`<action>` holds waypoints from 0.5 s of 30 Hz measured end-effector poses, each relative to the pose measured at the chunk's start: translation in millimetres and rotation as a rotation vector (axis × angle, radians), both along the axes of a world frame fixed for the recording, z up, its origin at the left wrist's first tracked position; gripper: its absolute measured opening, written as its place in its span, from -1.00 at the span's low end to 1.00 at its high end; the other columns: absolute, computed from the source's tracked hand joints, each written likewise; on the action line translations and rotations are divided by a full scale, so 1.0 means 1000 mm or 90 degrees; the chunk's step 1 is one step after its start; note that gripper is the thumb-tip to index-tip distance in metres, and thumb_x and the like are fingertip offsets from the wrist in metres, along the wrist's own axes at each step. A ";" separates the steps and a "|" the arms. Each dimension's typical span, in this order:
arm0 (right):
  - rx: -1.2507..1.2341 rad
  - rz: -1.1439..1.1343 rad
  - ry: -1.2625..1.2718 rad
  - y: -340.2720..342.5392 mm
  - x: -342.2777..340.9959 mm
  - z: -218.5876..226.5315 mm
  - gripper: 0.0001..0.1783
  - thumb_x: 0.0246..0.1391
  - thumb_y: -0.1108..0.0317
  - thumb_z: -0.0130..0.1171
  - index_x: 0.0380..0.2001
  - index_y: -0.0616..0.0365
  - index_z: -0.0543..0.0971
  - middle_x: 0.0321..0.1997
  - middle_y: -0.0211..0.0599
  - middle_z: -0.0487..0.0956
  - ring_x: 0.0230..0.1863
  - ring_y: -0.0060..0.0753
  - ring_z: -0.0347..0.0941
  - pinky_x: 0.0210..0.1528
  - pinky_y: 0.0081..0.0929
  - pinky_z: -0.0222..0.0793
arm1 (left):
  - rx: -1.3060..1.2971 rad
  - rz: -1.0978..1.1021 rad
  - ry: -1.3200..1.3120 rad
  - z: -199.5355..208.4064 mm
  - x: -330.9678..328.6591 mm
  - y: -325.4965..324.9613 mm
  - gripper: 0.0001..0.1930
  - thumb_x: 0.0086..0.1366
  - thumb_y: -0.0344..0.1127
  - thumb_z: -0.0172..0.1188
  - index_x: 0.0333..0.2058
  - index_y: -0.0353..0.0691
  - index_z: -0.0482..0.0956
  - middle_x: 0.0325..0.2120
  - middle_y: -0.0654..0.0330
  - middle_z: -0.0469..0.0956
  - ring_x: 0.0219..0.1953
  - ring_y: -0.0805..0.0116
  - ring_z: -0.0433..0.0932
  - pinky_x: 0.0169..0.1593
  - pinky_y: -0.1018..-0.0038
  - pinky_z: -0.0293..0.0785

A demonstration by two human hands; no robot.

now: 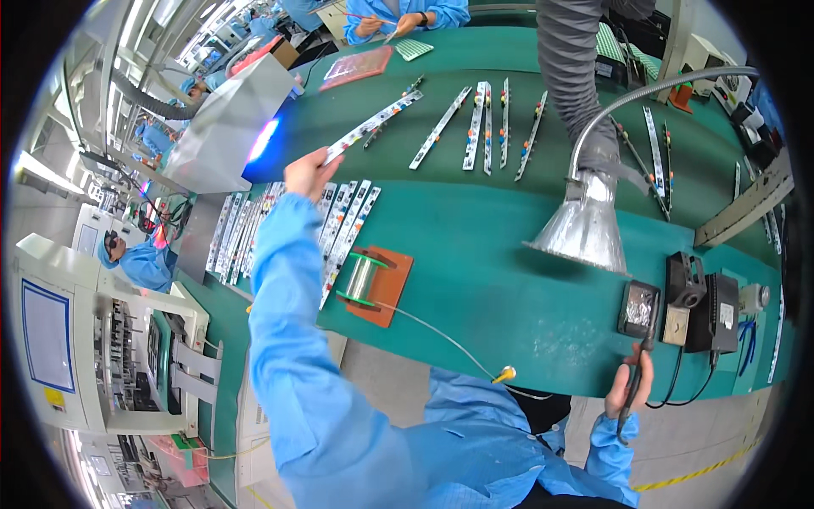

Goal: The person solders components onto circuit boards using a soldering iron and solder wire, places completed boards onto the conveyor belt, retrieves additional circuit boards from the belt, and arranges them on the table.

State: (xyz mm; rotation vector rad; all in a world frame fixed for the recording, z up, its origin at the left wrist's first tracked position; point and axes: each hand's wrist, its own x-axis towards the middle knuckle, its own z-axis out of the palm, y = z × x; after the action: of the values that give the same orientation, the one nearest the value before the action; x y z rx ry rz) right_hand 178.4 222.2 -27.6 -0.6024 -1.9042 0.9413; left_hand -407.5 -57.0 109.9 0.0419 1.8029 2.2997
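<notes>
My left hand (307,176) reaches out over the dark green belt, its fingers closed on the near end of a long narrow circuit board strip (373,127). The strip slants away to the upper right, with small coloured parts along it. Below this hand, a row of similar strips (346,222) lies side by side on the green bench. At the bench's front edge on the right, my right hand (629,383) grips a soldering iron (649,338). The iron points upward, its tip end over a small dark tray (638,307).
A solder wire spool (363,278) sits on a brown stand. A metal fume hood (585,225) hangs from a grey hose. More strips (476,127) lie along the belt. Beside the tray stands a black soldering station (714,314). A co-worker (407,17) works across the belt.
</notes>
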 end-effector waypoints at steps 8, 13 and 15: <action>0.080 -0.014 -0.007 0.004 -0.002 -0.008 -0.54 0.07 0.51 -0.01 0.08 0.35 0.29 -0.24 -0.02 0.43 -0.06 -0.11 0.41 -0.06 -0.30 0.33 | -0.956 0.094 0.553 -0.072 -0.047 0.153 -0.59 0.14 -0.07 0.08 -0.15 -0.25 0.53 -0.11 -0.05 0.45 -0.01 0.01 0.38 0.06 0.18 0.33; 0.082 -0.028 -0.023 0.003 -0.002 -0.008 -0.54 0.08 0.49 -0.02 0.09 0.33 0.28 -0.23 -0.01 0.44 -0.12 -0.16 0.41 -0.08 -0.31 0.33 | -1.019 -0.190 0.431 -0.086 -0.020 0.219 -0.46 0.17 0.07 0.01 -0.07 -0.29 0.47 -0.03 -0.09 0.39 0.03 -0.01 0.40 0.08 0.22 0.34; 0.071 -0.039 -0.008 0.003 -0.002 -0.009 -0.53 0.08 0.48 -0.01 0.09 0.32 0.28 -0.22 0.00 0.44 -0.16 -0.19 0.41 -0.10 -0.33 0.34 | -1.020 -0.225 0.374 -0.092 -0.018 0.230 -0.42 0.17 0.10 0.00 -0.05 -0.31 0.45 0.00 -0.12 0.37 0.05 -0.03 0.39 0.09 0.23 0.34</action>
State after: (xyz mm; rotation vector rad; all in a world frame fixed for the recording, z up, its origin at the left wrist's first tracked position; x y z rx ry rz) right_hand 176.5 225.0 -37.0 -0.5981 -1.9244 0.7889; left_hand -425.5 172.9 17.6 0.7015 2.9683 0.1575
